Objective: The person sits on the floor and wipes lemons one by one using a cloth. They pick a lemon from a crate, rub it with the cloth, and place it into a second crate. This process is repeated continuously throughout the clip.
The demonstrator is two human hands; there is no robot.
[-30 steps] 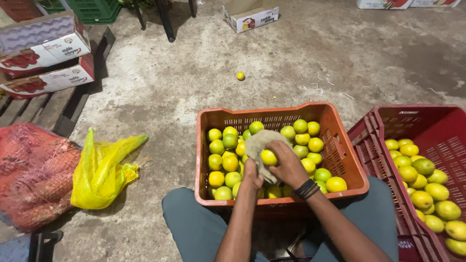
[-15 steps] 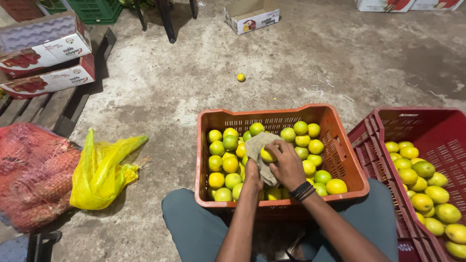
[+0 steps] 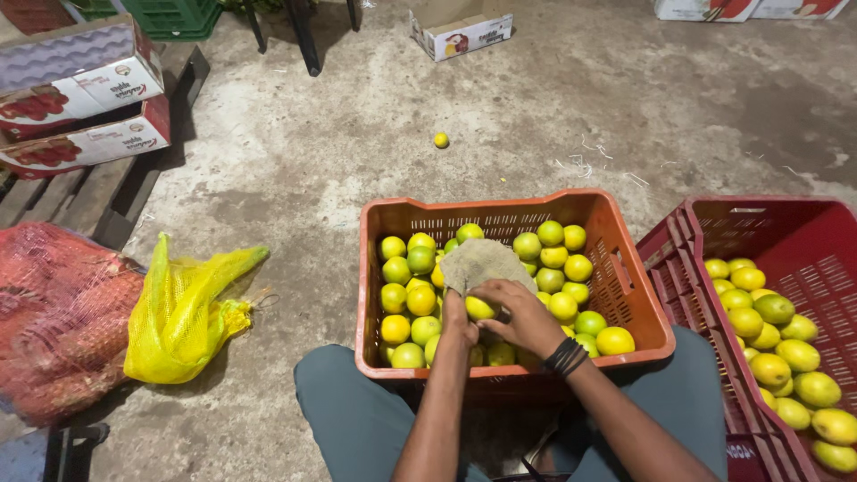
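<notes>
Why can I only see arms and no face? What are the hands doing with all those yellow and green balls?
The camera sits on the person's head and looks down, so you see only their own arms and knees. The balls are citrus fruits. They fill an orange crate standing on the concrete floor in front of the person. The left hand holds a greyish cloth and the right hand grips one fruit against it. A red crate on the right holds more fruits. On the left lie a yellow mesh bag and a red mesh sack. One stray fruit lies alone on the floor.
</notes>
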